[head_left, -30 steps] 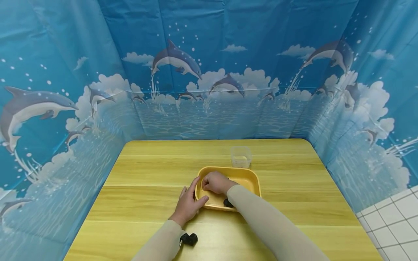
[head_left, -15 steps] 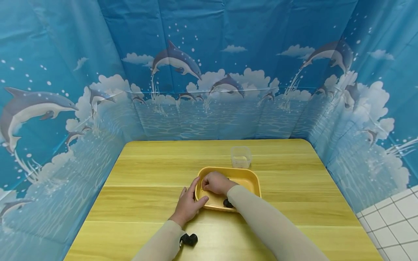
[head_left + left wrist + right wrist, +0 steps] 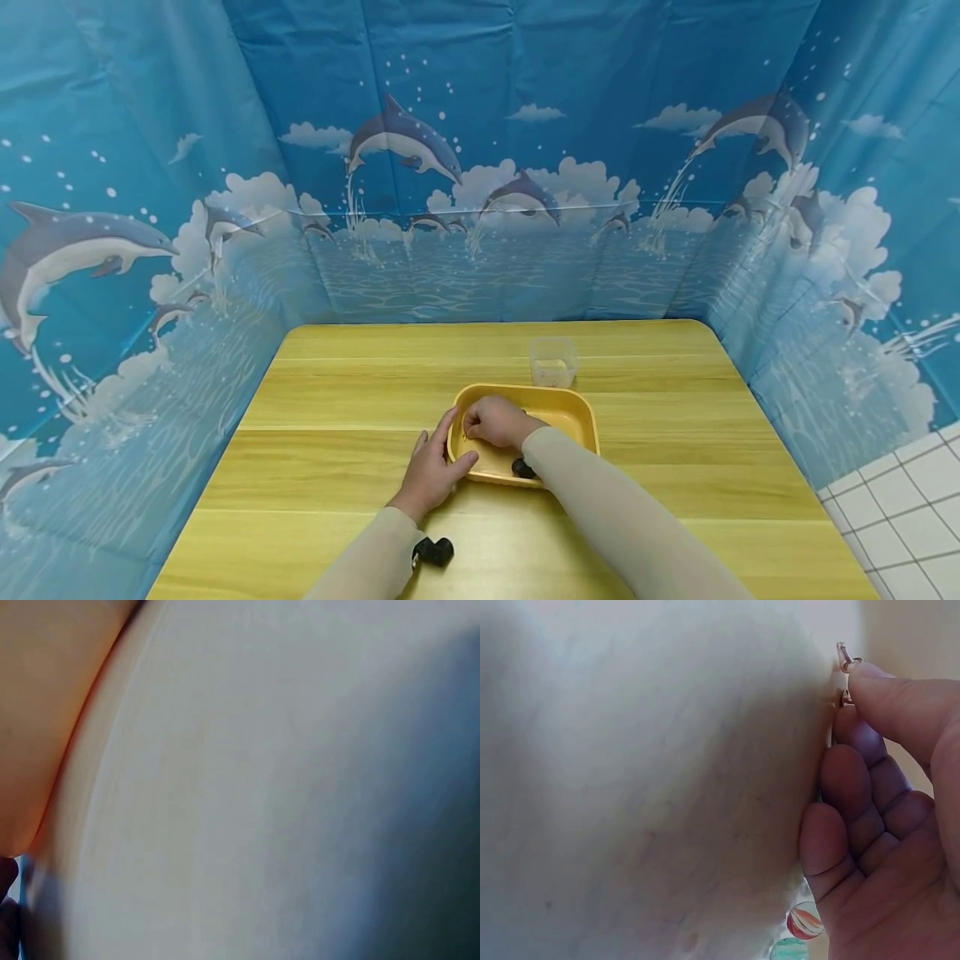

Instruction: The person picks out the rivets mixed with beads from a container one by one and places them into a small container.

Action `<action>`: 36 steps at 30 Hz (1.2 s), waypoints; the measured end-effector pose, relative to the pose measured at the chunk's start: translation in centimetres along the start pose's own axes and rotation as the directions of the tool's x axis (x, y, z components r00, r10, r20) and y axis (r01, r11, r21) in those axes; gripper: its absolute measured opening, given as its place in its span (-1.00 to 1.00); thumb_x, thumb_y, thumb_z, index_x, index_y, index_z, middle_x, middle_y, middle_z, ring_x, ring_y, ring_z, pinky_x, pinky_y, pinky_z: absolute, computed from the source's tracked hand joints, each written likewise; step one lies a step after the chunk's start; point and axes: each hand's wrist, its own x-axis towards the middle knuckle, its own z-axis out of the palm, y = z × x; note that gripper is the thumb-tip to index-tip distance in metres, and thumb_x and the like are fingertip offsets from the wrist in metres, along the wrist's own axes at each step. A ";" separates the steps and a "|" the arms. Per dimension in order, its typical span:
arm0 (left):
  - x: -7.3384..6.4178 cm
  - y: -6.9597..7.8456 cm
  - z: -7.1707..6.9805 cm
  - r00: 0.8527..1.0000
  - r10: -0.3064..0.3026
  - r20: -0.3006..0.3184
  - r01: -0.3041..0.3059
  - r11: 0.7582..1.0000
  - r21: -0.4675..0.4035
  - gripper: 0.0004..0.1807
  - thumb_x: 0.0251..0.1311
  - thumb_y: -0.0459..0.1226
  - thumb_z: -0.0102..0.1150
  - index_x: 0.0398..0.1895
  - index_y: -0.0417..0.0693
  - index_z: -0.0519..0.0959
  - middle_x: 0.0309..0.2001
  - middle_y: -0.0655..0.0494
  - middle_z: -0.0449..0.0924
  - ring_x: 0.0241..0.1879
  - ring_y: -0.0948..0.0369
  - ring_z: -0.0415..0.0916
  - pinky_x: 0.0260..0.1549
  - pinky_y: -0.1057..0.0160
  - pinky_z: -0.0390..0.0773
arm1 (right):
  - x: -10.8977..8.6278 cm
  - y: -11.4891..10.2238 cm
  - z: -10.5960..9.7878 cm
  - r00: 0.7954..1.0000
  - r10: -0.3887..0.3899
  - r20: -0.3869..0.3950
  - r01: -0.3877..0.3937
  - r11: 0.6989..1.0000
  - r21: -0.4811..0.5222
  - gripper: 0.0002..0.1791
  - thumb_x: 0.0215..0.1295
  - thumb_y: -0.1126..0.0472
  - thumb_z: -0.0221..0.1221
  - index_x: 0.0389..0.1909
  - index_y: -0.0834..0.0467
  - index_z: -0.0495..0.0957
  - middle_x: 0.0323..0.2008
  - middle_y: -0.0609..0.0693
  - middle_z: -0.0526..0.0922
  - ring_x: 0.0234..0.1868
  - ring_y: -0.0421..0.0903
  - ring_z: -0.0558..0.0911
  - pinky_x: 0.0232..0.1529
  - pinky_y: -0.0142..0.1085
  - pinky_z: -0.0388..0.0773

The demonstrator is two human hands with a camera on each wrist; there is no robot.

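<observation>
A yellow-orange rectangular tray (image 3: 577, 404) stands on the wooden table. My left hand (image 3: 431, 477) rests against its left end, thumb over the front rim and fingers fairly straight along the side. Inside the tray, toward its left, is my right hand (image 3: 495, 419), palm down. In the right wrist view, thumb and index finger pinch a small shiny metal piece (image 3: 844, 656) with a loop; its exact kind is unclear. Glass marbles (image 3: 805, 920) show below that palm. The left wrist view is mostly blurred sleeve (image 3: 225, 787).
A clear square plastic container (image 3: 553, 362) stands just behind the tray. Black wrist cameras hang at both sleeves, the right one (image 3: 523, 468) over the tray's front and the left one (image 3: 433, 551) above the table (image 3: 330, 400). A dolphin-print curtain (image 3: 480, 250) surrounds the table's back and sides.
Both hands and the tray stay practically where they were. The bit of metal at my right fingertips shifts only slightly, if at all.
</observation>
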 end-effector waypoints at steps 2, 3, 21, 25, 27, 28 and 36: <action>0.0 0.0 0.0 1.000 -0.001 -0.001 0.001 1.000 -0.002 -0.13 0.43 0.01 0.27 0.70 0.21 0.11 0.50 -0.03 0.46 0.41 -0.17 0.49 0.64 -0.34 -0.18 | 0.0 0.0 0.0 1.000 0.004 0.002 -0.004 1.000 -0.001 -0.78 0.45 0.17 0.31 -0.45 -0.06 0.69 -0.48 -0.24 0.64 -0.48 -0.26 0.48 -0.34 -0.38 0.48; 0.0 0.1 0.0 1.000 0.000 -0.002 0.000 1.000 -0.002 -0.13 0.43 0.01 0.27 0.70 0.21 0.11 0.50 -0.04 0.46 0.41 -0.17 0.49 0.64 -0.35 -0.18 | 0.0 0.0 0.0 1.000 0.006 0.003 -0.006 1.000 -0.003 -0.78 0.46 0.17 0.31 -0.45 -0.06 0.69 -0.47 -0.24 0.64 -0.48 -0.26 0.48 -0.34 -0.38 0.49; 0.1 0.0 0.0 1.000 0.004 -0.003 -0.004 1.000 0.001 -0.14 0.43 0.02 0.27 0.70 0.23 0.11 0.51 -0.02 0.45 0.40 -0.18 0.49 0.63 -0.35 -0.17 | -0.1 -0.3 0.0 1.000 0.019 -0.001 -0.019 1.000 -0.003 -0.79 0.46 0.21 0.29 -0.43 -0.02 0.67 -0.45 -0.21 0.64 -0.47 -0.27 0.48 -0.31 -0.37 0.50; 0.0 0.0 0.0 1.000 0.006 -0.003 -0.006 1.000 0.003 -0.14 0.43 0.01 0.27 0.70 0.21 0.11 0.51 -0.03 0.45 0.40 -0.18 0.50 0.63 -0.35 -0.17 | -0.1 -0.3 0.1 1.000 0.012 -0.003 -0.012 1.000 -0.008 -0.83 0.44 0.22 0.29 -0.40 -0.01 0.69 -0.41 -0.21 0.67 -0.44 -0.27 0.49 -0.27 -0.37 0.53; 0.1 0.0 0.0 1.000 0.010 -0.005 -0.010 1.000 0.005 -0.14 0.43 0.01 0.27 0.70 0.21 0.11 0.50 -0.03 0.46 0.39 -0.18 0.51 0.63 -0.35 -0.16 | -0.1 -0.3 0.1 1.000 0.006 -0.005 -0.006 1.000 -0.008 -0.84 0.43 0.23 0.30 -0.39 0.00 0.70 -0.40 -0.19 0.69 -0.44 -0.26 0.50 -0.26 -0.35 0.55; 0.1 0.0 0.0 1.000 0.012 -0.006 -0.012 1.000 0.007 -0.14 0.43 0.01 0.27 0.70 0.20 0.11 0.50 -0.03 0.46 0.39 -0.18 0.51 0.63 -0.35 -0.16 | -0.1 -0.3 0.0 1.000 0.006 -0.004 -0.006 1.000 -0.009 -0.84 0.44 0.23 0.30 -0.39 0.00 0.70 -0.40 -0.19 0.69 -0.43 -0.26 0.50 -0.25 -0.35 0.55; 0.0 0.0 -0.1 1.000 0.014 -0.003 -0.014 1.000 0.006 -0.14 0.43 0.01 0.26 0.71 0.22 0.10 0.51 -0.04 0.44 0.39 -0.17 0.52 0.63 -0.36 -0.16 | -0.2 -0.4 0.0 1.000 -0.003 -0.003 0.002 1.000 -0.018 -0.85 0.43 0.23 0.30 -0.38 0.01 0.72 -0.38 -0.17 0.72 -0.42 -0.24 0.53 -0.23 -0.30 0.60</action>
